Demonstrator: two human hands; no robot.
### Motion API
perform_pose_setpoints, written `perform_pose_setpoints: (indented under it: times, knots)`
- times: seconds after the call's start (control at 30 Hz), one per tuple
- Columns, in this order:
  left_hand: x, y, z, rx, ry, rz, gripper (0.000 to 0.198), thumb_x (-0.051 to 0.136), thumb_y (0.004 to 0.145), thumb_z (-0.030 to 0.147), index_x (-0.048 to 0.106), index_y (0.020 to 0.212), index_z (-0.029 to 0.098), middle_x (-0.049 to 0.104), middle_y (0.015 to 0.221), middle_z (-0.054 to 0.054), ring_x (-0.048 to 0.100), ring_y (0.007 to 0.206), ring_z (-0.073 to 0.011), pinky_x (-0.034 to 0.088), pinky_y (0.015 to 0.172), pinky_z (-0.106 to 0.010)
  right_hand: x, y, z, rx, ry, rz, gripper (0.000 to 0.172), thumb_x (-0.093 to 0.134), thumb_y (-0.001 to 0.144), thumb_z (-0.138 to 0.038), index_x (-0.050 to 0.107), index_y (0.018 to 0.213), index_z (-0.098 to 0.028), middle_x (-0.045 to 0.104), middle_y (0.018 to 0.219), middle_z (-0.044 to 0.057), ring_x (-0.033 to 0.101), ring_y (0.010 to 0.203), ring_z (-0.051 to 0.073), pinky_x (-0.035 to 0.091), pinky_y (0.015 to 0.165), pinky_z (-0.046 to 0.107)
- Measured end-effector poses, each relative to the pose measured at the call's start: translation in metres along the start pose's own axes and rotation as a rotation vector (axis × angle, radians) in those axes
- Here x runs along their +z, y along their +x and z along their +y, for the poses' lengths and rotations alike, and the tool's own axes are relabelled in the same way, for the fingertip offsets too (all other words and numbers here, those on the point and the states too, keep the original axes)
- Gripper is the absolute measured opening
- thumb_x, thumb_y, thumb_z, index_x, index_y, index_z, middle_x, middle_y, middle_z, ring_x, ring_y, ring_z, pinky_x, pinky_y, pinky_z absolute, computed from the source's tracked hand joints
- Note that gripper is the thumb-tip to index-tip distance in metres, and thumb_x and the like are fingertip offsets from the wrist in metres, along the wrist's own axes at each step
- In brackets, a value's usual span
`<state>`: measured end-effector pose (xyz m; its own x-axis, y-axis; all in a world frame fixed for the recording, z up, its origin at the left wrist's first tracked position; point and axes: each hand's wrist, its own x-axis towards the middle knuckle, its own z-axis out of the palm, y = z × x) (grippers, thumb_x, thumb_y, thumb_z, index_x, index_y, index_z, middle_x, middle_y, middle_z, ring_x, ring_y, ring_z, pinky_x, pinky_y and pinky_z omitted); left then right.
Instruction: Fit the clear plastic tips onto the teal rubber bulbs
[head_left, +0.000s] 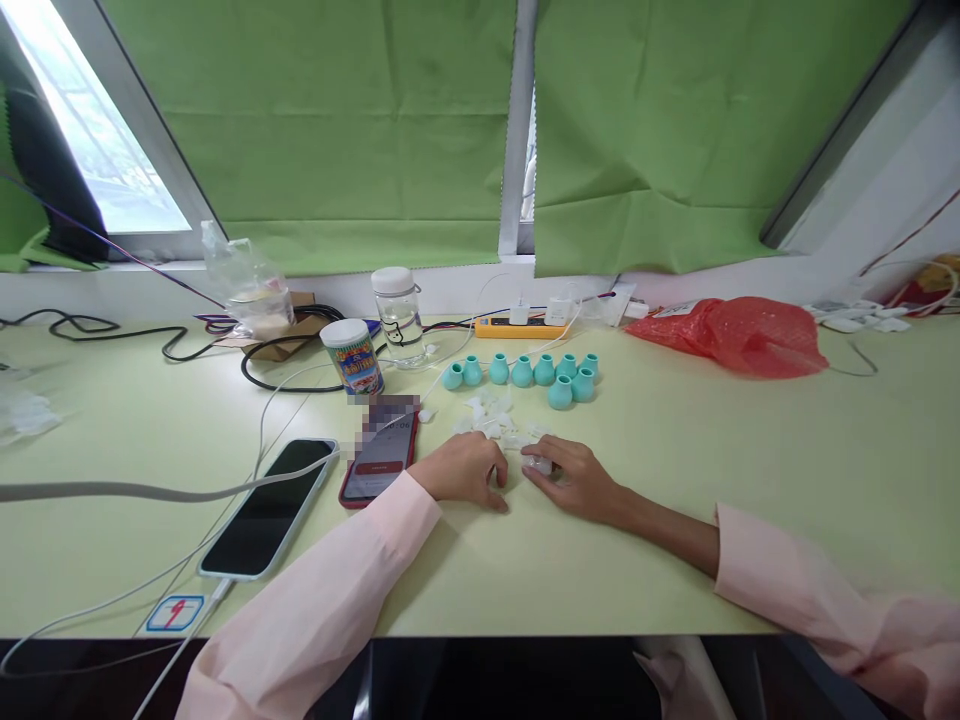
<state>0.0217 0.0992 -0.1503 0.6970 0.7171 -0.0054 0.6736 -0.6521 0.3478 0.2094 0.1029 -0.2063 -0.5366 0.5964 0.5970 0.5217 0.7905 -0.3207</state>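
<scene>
My right hand (pixel 576 482) rests on the table, its thumb and fingers closed around a small clear plastic piece (pixel 537 464). What kind of piece it is, I cannot make out. To its left, my left hand (pixel 466 470) lies with bent fingers, a gap between thumb and forefinger and nothing seen in it. Just beyond both hands is a loose pile of small white, translucent pieces (pixel 489 414). Behind the pile, several turquoise vase-shaped rubber pieces (pixel 521 373) stand in a row, with a few in front at the right end.
Left of my hands lie a red-edged phone (pixel 381 455) and a charging phone (pixel 270 510) with white cables. A printed canister (pixel 354 358) and a clear bottle (pixel 401 318) stand behind. Farther back are an orange power strip (pixel 499 328) and a red plastic bag (pixel 739 335).
</scene>
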Motion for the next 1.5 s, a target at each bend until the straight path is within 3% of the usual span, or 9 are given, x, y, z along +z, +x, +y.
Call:
perform_pose_setpoints:
  times: [0.07, 0.2, 0.33, 0.47, 0.7, 1.03, 1.23, 1.5]
  knots:
    - [0.001, -0.001, 0.000, 0.010, -0.016, -0.008, 0.011, 0.063, 0.056, 0.021, 0.068, 0.066, 0.019, 0.063, 0.054, 0.000, 0.055, 0.051, -0.0120, 0.038, 0.050, -0.020, -0.001, 0.001, -0.003, 0.037, 0.048, 0.026, 0.016, 0.049, 0.076, -0.028, 0.056, 0.085, -0.017, 0.053, 0.063, 0.002, 0.046, 0.053, 0.011, 0.040, 0.052, 0.024]
    - [-0.001, -0.004, -0.002, 0.011, -0.056, 0.010, 0.016, 0.055, 0.058, 0.011, 0.068, 0.064, 0.018, 0.065, 0.057, 0.000, 0.055, 0.052, -0.0105, 0.039, 0.051, -0.018, -0.001, 0.003, -0.007, 0.180, 0.183, 0.053, 0.014, 0.052, 0.072, -0.030, 0.057, 0.078, -0.018, 0.055, 0.062, 0.002, 0.047, 0.051, 0.011, 0.041, 0.050, 0.024]
    - [-0.005, -0.005, -0.003, -0.029, -0.216, 0.153, 0.012, 0.056, 0.060, 0.016, 0.067, 0.066, 0.014, 0.063, 0.055, -0.001, 0.054, 0.049, -0.0094, 0.042, 0.050, -0.017, 0.000, 0.004, -0.008, 0.416, 0.419, 0.059, 0.020, 0.061, 0.064, -0.034, 0.056, 0.076, -0.017, 0.060, 0.071, 0.003, 0.054, 0.059, 0.013, 0.046, 0.053, 0.025]
    - [-0.002, -0.003, -0.002, -0.080, -0.444, 0.309, 0.017, 0.056, 0.065, 0.023, 0.066, 0.071, 0.011, 0.063, 0.058, -0.003, 0.054, 0.050, -0.0093, 0.045, 0.051, -0.018, 0.002, 0.003, -0.009, 0.558, 0.608, -0.009, 0.025, 0.068, 0.054, -0.032, 0.060, 0.073, -0.017, 0.061, 0.064, 0.002, 0.056, 0.056, 0.013, 0.047, 0.051, 0.025]
    - [0.009, 0.002, -0.001, -0.007, -0.543, 0.311, 0.018, 0.058, 0.065, 0.023, 0.066, 0.074, 0.009, 0.063, 0.066, -0.005, 0.055, 0.056, -0.0101, 0.047, 0.055, -0.020, 0.001, 0.003, -0.013, 0.701, 0.834, -0.026, 0.029, 0.071, 0.050, -0.029, 0.061, 0.074, -0.015, 0.061, 0.059, 0.000, 0.054, 0.047, 0.011, 0.046, 0.045, 0.023]
    - [0.018, 0.001, 0.001, 0.036, -0.541, 0.453, 0.019, 0.054, 0.074, 0.025, 0.066, 0.082, 0.013, 0.065, 0.079, -0.008, 0.058, 0.070, -0.0135, 0.047, 0.064, -0.024, -0.001, 0.007, -0.010, 0.734, 0.949, -0.001, 0.030, 0.073, 0.049, -0.029, 0.059, 0.071, -0.013, 0.058, 0.052, 0.000, 0.050, 0.040, 0.009, 0.042, 0.039, 0.021]
    - [0.029, 0.003, 0.002, 0.134, -0.438, 0.580, 0.019, 0.051, 0.077, 0.022, 0.066, 0.087, 0.016, 0.068, 0.081, -0.006, 0.057, 0.074, -0.0152, 0.046, 0.070, -0.028, 0.000, 0.007, -0.008, 0.745, 1.015, 0.017, 0.030, 0.074, 0.047, -0.027, 0.059, 0.069, -0.013, 0.058, 0.051, 0.000, 0.050, 0.040, 0.009, 0.042, 0.039, 0.021]
    - [0.036, 0.000, 0.005, 0.153, -0.290, 0.563, 0.029, 0.043, 0.080, 0.019, 0.056, 0.106, 0.015, 0.065, 0.092, -0.007, 0.053, 0.083, -0.0168, 0.046, 0.074, -0.031, -0.002, 0.008, -0.005, 0.742, 1.062, 0.011, 0.026, 0.072, 0.051, -0.027, 0.060, 0.069, -0.012, 0.059, 0.050, 0.000, 0.051, 0.039, 0.009, 0.042, 0.038, 0.021]
